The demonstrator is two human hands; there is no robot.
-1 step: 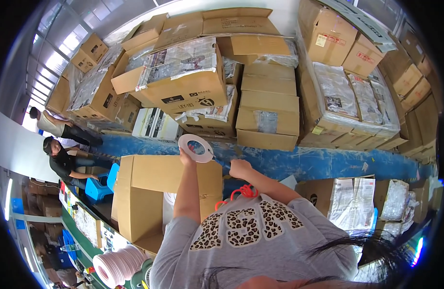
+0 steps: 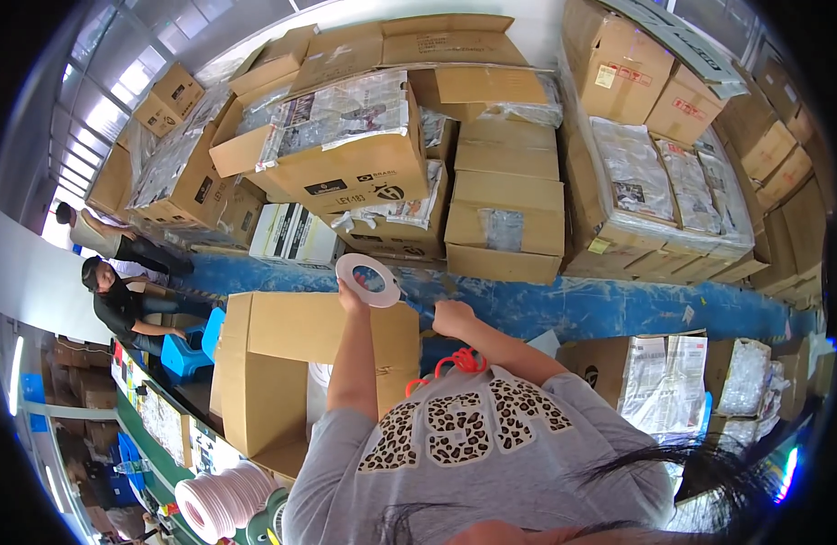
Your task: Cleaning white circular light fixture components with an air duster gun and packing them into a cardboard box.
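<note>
My left hand [image 2: 352, 296] grips the lower left edge of a flat white ring-shaped disc [image 2: 347, 271] with a wide round hole. It is held up over the blue floor, above an open cardboard carton [image 2: 332, 327]. Just right of the disc, my right hand [image 2: 452, 318] is closed in a fist. A short blue handle-like piece [image 2: 423, 310] sticks out of it toward the disc's lower right edge; its kind is unclear against the blue floor. Inside the carton, partly hidden by my left arm, a white round thing [image 2: 318, 380] shows.
Stacked cartons [image 2: 505, 218] line the far side beyond the blue floor [image 2: 609, 309]. More cartons [image 2: 600, 368] stand close on my right. At left are a blue stool [image 2: 184, 359], a seated person [image 2: 119, 309] and a long green table [image 2: 132, 413]. A pale pink coil [image 2: 220, 501] lies lower left.
</note>
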